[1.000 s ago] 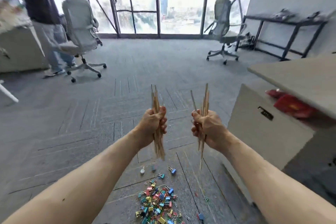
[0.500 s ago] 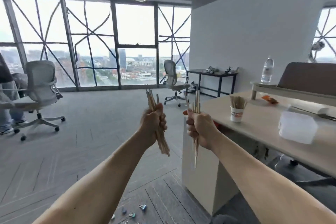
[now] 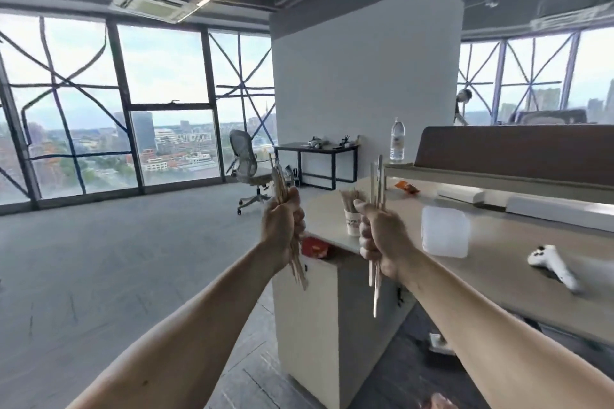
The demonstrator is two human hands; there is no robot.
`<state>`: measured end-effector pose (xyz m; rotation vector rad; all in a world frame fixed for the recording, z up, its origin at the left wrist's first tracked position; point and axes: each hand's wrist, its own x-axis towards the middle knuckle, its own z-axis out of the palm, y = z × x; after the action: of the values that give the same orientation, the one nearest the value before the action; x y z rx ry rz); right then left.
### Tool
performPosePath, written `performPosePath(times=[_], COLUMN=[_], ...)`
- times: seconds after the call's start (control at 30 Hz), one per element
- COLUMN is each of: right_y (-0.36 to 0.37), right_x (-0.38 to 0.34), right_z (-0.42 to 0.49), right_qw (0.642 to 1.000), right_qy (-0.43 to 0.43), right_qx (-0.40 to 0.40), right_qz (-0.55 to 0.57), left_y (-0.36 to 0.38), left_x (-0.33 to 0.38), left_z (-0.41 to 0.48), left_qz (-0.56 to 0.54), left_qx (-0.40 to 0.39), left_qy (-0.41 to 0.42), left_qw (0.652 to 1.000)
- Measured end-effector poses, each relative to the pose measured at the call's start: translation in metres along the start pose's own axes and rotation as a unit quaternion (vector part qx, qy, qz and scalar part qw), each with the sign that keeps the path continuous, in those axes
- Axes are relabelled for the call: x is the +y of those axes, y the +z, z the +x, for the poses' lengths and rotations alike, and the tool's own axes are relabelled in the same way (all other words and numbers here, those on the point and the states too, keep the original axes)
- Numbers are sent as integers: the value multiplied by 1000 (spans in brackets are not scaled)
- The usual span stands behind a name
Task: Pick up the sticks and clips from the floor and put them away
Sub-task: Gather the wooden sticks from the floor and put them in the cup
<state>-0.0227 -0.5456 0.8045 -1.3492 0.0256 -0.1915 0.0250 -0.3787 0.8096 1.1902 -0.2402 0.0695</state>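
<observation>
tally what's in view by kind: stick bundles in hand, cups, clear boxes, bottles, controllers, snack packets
stick bundles: 2, left bundle gripped by left hand, right bundle gripped by right hand
paper cup, with sticks in it: 1
clear box: 1
water bottle: 1
white controller: 1
orange packet: 1
total: 7

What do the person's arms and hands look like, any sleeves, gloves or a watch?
No gloves on the left hand or right hand, and no rings show on the visible sides. The left forearm and right forearm are bare to the frame edge: no sleeves, watch or wristband in view.
</observation>
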Motion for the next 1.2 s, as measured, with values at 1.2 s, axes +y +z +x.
performPosePath(times=[1.2], right_y=[-82], right_x=[19], right_z=[385], right_qw=[982], right_qy=[-144], right_qx=[86], right_qz=[86], left_y=[126], left_x=[-135], left_z=[354], left_qz=[78], left_qx=[14], left_qy=[141], left_qw=[987])
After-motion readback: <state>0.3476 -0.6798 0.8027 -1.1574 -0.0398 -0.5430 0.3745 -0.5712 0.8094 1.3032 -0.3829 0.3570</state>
